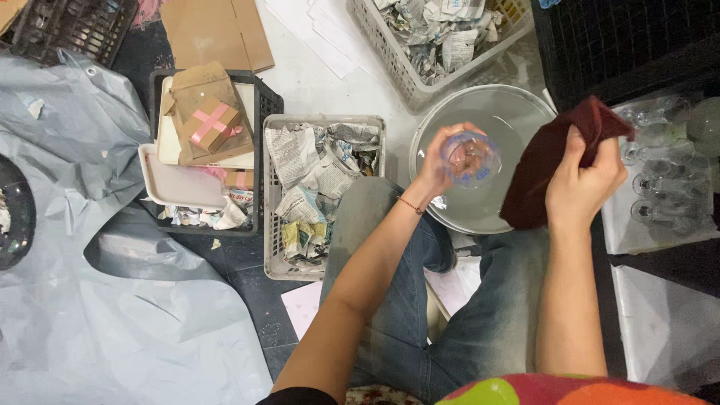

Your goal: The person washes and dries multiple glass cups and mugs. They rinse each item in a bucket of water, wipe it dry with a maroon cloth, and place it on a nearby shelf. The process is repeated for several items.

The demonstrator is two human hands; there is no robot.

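- Over the near edge of the round metal basin (517, 112), the left hand (439, 169) is wrapped around a clear drinking glass (470, 157), fingers curled on its side, its mouth facing up toward the camera.
- Just to the right, the right hand (581, 184) is clenched on a dark red cloth (547, 161), which hangs beside the glass without touching it.
- Past the cloth, more clear glasses (660, 165) lie on a tray at the right.
- Left of the basin, a grey crate (274, 225) holds crumpled newspaper (315, 172).
- Further left, a black crate (266, 101) carries trays and a small cardboard box with pink tape (211, 126).
- A grey plastic sheet (90, 300) covers the floor at the left.
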